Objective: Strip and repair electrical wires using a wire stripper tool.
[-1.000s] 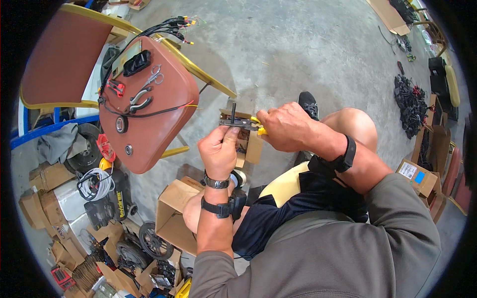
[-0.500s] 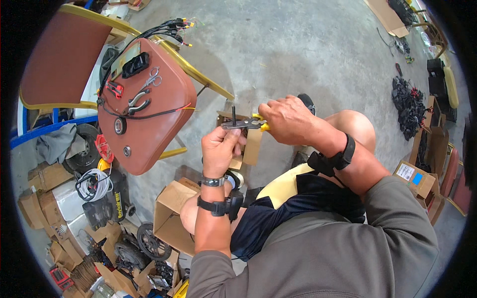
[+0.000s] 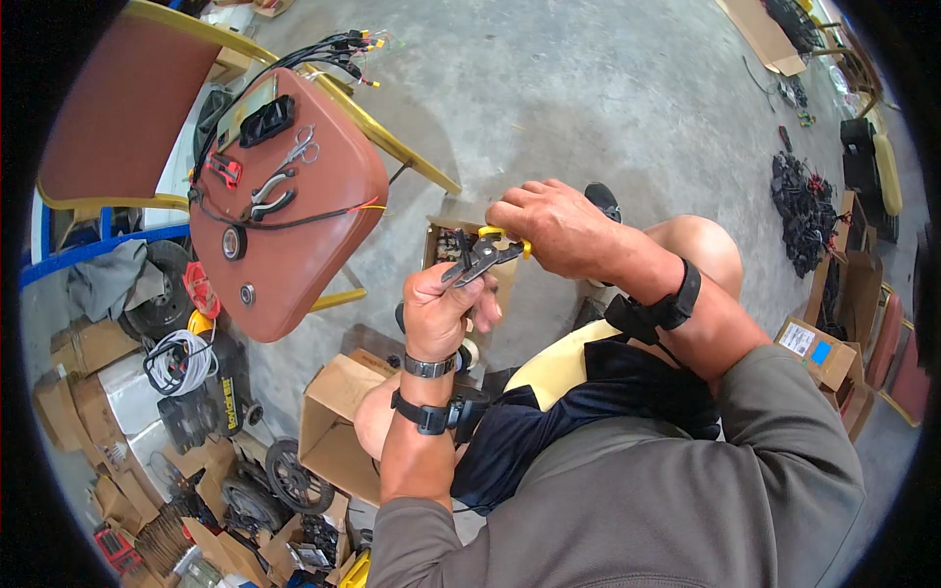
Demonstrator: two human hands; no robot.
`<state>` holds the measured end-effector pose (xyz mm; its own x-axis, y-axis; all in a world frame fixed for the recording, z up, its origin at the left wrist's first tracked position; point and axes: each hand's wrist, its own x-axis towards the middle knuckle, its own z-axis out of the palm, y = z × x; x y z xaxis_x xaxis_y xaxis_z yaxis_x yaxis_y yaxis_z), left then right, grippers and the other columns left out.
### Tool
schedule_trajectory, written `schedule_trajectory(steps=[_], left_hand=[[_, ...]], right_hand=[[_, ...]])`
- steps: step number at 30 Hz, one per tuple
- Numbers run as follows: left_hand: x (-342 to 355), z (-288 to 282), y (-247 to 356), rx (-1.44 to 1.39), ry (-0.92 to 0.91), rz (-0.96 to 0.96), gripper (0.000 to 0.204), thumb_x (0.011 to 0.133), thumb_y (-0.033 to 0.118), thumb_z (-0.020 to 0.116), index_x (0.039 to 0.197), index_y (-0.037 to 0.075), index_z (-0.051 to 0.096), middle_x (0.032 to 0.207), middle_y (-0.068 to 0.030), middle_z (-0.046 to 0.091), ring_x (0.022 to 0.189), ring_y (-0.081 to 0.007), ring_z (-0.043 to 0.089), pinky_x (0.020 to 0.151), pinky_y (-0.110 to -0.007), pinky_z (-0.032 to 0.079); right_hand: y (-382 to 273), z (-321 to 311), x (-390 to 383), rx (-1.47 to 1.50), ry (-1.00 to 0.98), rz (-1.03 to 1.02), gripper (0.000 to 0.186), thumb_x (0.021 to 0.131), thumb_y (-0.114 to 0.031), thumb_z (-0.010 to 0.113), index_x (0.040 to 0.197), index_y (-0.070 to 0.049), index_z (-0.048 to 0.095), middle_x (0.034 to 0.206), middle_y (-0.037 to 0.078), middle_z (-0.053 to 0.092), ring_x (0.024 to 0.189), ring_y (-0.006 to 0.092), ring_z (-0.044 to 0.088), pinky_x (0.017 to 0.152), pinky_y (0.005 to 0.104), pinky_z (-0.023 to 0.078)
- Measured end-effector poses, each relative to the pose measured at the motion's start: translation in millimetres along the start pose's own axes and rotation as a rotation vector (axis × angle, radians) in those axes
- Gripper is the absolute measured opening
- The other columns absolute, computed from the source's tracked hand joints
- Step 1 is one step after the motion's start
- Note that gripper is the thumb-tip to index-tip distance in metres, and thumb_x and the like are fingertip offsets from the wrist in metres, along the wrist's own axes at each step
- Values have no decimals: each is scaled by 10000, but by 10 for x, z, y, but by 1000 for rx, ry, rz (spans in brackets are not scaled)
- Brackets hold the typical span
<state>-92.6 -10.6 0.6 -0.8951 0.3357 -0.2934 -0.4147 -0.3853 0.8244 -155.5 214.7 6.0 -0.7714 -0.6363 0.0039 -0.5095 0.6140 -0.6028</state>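
My right hand grips yellow-handled wire-stripping pliers, whose dark metal jaws point down and left. At those jaws is my left hand, its thumb and fingers closed around the tips. Whatever lies between the left fingers is hidden by them and the jaws. Just beyond and below both hands, an open cardboard box with small parts in it sits on the floor.
A red-brown padded chair at left bears scissors, black-handled pliers, a red cutter, a black cable and two round rolls. Another cardboard box stands by my left knee. Tangled black cables lie at right.
The pliers have tilted, their jaws swinging downward, and my right hand has shifted slightly left. The short black cable end that stood up at the jaws no longer shows. My left hand has turned slightly.
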Motion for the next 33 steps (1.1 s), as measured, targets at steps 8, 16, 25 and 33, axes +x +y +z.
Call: schedule_trajectory(steps=[8,16,25,33], left_hand=[[-34,88,-19,346,169,181,204,955,185,726,950,-20,720,699,-90,698,536,-97,586,483,-217,437],[39,143,-35,513,344,222,87,948,81,716,928,1,746,657,-17,674,535,-64,561,486,-240,436],[207,112,-80,1205,371,517,133,906,40,693,784,7,649,660,-136,665,564,-276,657,519,-349,481],[221,141,-126,858,381,318,101,953,86,665,895,10,696,755,-113,726,541,-224,635,501,-334,467]], right_hand=[[-69,-43,-52,-105,-13,46,171,839,-82,615,1009,-74,618,897,114,644,911,329,665,810,442,466],[-166,-92,-91,-165,-44,118,198,847,-205,655,951,-42,615,846,165,666,837,361,690,786,463,473],[-230,-93,-94,-141,-198,222,333,867,-299,665,901,31,640,754,218,699,715,395,717,666,489,548],[-102,-45,-132,-173,-72,158,250,846,-244,664,886,-2,620,760,186,694,701,390,707,659,479,539]])
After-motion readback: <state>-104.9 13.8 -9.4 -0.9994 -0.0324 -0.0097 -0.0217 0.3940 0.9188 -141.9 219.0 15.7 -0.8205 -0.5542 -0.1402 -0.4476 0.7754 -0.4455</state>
